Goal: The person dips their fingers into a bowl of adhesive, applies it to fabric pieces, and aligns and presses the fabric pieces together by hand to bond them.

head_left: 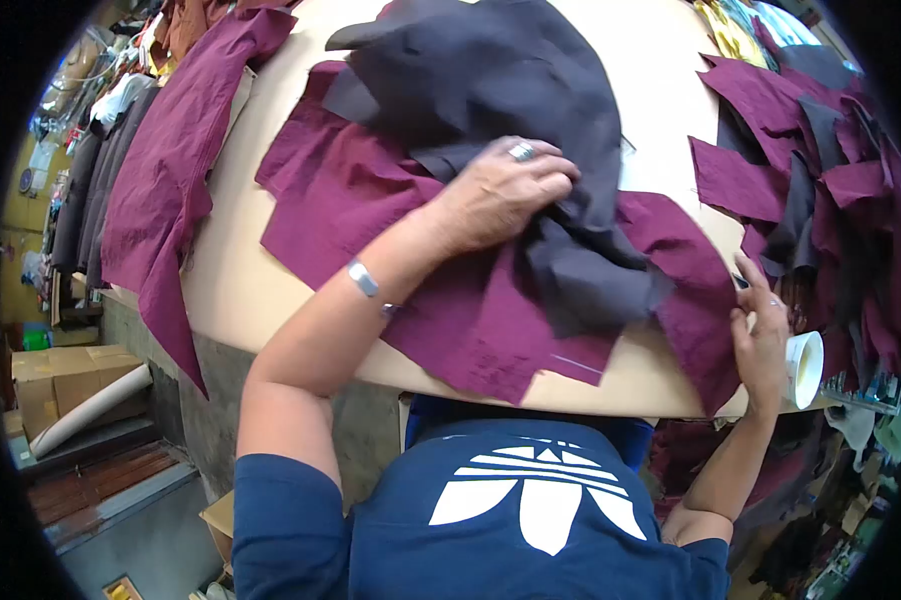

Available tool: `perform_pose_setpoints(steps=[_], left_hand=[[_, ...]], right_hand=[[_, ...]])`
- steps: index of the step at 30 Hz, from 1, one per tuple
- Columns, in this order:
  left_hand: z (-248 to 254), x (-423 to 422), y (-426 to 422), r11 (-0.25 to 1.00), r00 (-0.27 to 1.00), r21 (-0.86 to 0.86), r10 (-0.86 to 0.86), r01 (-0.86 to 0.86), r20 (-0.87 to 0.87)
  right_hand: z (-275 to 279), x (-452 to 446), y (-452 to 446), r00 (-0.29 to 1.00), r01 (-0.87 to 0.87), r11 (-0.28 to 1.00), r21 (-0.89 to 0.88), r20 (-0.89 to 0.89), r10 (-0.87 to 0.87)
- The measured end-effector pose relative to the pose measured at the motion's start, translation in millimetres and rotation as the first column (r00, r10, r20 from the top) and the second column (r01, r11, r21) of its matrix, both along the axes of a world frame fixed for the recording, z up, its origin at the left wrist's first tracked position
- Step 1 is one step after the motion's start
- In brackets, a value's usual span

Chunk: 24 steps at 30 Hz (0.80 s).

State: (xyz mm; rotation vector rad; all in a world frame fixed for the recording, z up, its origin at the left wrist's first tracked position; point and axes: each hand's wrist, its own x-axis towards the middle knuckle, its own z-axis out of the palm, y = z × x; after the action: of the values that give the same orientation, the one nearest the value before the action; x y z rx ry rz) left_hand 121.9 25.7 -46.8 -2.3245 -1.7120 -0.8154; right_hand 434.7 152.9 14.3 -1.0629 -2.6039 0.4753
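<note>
Dark grey cloth lies bunched over maroon cloth on the pale table. My left hand, with a ring on one finger, is closed at the grey cloth, its fingertips pressed into the folds; a bracelet circles that wrist. Near the table's right front edge is my right hand, beside the right end of the maroon cloth. A small dark object shows between its thumb and fingers. Just right of this hand stands a white cup.
A long maroon piece hangs over the table's left side. Maroon and grey pieces are heaped at the right. Dark garments hang at the far left, above a cardboard box and a pale roll.
</note>
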Motion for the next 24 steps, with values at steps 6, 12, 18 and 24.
perform_pose_setpoints(steps=[6, 12, 18, 24], left_hand=[[43.0, -69.0, -40.8, 0.803, 0.851, -0.322, 0.39, -0.501, -0.352], [51.2, -126.2, -34.1, 0.336, 0.518, -0.509, 0.812, -0.792, -0.27], [16.9, -136.7, 13.8, 0.358, 0.467, -0.433, 0.866, -0.827, -0.176], [8.7, -89.3, 36.0, 0.682, 0.723, -0.279, 0.688, -0.676, -0.069]], right_hand=[[-14.0, -36.0, -26.1, 0.939, -0.308, 0.951, 0.029, -0.154, 0.309], [-21.2, -53.2, 0.7, 0.451, -0.665, 0.448, -0.597, -0.8, -0.396], [-56.6, -34.1, 29.0, 0.26, -0.913, 0.063, -0.404, -0.694, -0.672], [-52.6, -27.9, 31.1, 0.225, -0.937, 0.041, -0.346, -0.692, -0.687]])
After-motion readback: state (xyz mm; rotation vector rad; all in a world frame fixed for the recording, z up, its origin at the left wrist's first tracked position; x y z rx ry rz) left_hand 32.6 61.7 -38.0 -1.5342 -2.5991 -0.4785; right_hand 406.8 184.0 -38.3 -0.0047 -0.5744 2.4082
